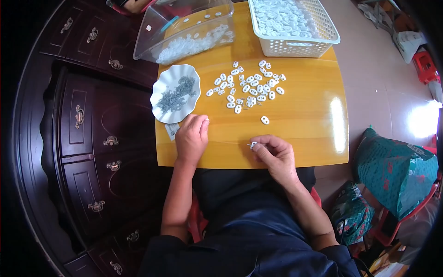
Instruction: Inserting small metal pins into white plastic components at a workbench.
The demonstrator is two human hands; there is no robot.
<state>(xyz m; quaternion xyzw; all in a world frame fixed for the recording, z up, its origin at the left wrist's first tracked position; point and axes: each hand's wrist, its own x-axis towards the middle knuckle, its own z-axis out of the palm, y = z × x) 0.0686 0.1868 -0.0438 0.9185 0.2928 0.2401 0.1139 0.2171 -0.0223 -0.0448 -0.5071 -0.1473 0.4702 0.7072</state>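
Observation:
My right hand [279,157] pinches a small white plastic piece [253,145] between thumb and fingers, near the table's front edge; a thin metal pin sticks out of it to the left. My left hand [191,138] is closed just below a scalloped white dish [158,87]. A tiny pale bit shows at its fingertips, too small to name. In the dish lies a heap of small grey metal pins [177,94], like nails or screws. One two-holed white oval piece [265,120] lies apart, above my right hand. Many similar pieces [254,83] are scattered farther back, some with pins.
At the back of the yellow wooden table [221,152] stand a clear plastic bin [147,41] and a white perforated basket [295,48], both holding white pieces. Dark cabinets [78,120] line the left. Green bags [392,171] sit at the right. A folded paper [172,131] lies under the dish.

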